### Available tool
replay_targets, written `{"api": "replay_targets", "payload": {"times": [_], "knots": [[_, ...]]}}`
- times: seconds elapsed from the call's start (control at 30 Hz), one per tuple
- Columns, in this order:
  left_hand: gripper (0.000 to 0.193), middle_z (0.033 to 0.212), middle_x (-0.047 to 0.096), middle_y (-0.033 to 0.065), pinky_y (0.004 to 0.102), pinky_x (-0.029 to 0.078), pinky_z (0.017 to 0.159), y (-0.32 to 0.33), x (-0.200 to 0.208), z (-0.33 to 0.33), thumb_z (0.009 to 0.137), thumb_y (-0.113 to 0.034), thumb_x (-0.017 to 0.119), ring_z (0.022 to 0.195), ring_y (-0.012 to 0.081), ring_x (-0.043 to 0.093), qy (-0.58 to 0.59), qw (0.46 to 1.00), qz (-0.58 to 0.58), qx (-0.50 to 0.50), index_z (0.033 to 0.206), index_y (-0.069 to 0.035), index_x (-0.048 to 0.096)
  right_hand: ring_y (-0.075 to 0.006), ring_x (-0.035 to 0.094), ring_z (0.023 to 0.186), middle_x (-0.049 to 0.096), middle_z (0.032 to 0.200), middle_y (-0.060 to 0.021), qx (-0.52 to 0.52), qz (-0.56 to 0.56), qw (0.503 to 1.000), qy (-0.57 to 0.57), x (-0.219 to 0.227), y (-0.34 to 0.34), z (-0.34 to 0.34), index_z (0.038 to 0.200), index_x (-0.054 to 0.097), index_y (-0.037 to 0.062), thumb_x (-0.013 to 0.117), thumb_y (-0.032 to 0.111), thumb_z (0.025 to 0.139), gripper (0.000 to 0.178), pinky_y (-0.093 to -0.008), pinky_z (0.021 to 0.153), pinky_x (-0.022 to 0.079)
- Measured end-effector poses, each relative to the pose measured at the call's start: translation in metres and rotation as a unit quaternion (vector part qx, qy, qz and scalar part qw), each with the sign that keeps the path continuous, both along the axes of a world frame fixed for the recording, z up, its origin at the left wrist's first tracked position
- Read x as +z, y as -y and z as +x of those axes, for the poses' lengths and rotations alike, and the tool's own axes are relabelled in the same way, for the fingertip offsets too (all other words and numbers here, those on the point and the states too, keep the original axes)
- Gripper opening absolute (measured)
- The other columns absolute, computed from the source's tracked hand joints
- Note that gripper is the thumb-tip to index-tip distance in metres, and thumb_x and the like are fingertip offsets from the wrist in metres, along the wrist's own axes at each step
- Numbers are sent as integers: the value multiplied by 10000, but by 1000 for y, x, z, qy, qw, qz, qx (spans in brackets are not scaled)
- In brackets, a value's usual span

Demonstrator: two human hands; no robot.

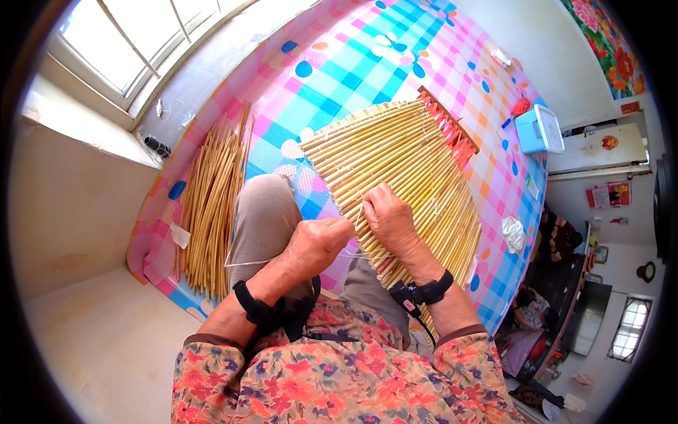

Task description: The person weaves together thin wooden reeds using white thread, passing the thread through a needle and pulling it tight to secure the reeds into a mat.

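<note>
A fan-shaped mat of yellow plant stalks (395,159), bound with rows of thread, lies across my lap and the bed. My left hand (323,242) is closed in a fist just off the mat's near left edge, gripping white thread (247,264) that loops out to the left over my knee. Close beside it, my right hand (387,215) rests on the mat's edge with fingers pinched, and the thread shows at its fingertips. Whether a needle is also in either hand is hidden. Red pieces (452,134) line the mat's far right edge.
Left of my knee lies a pile of loose stalks (212,205) on the checked bed cover (339,85). A blue box with a white lid (538,129), red yarn (520,107) and a white cloth (513,234) sit toward the right. Two people (534,311) are at the far right.
</note>
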State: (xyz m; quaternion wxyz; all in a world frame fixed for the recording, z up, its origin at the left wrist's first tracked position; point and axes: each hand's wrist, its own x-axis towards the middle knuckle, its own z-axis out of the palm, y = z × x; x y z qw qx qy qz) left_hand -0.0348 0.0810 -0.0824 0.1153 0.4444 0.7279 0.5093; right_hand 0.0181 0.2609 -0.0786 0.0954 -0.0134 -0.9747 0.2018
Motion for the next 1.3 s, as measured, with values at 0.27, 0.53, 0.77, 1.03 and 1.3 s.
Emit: {"api": "replay_targets", "payload": {"times": [0.27,0.53,0.77,1.03,1.3], "knots": [[104,629,486,126,310,435,546,2,0,-3,853,-74,567,567,205,501,181,982,18,45,795,1,524,-300,586,748,547,818,-101,-33,-120,992,23,2,0,7,845,542,56,586,133,817,93,-369,632,487],[128,665,482,19,246,403,595,-3,-7,-7,884,-104,561,655,67,452,280,957,53,60,821,8,568,-247,581,783,544,839,-112,-24,-259,960,103,14,-3,22,995,587,35,572,70,813,186,-325,710,473],[132,680,460,-53,188,343,555,-9,-10,-1,896,-109,563,637,24,395,304,950,72,23,815,-10,595,-272,572,792,545,816,-109,-9,-242,966,94,-1,2,15,892,610,45,609,107,791,119,-348,706,469],[138,622,433,-69,183,300,470,-9,-3,-2,892,-142,574,538,18,371,368,927,69,26,819,-33,616,-262,573,766,538,804,-105,-26,-242,964,106,1,0,15,900,601,48,627,95,772,140,-350,691,472],[183,579,422,-55,184,300,458,-7,4,-6,914,-161,535,503,26,362,469,881,62,2,830,-16,609,-232,580,768,542,802,-105,-34,-276,954,112,2,-2,17,954,594,35,611,68,784,174,-325,696,474]]}}
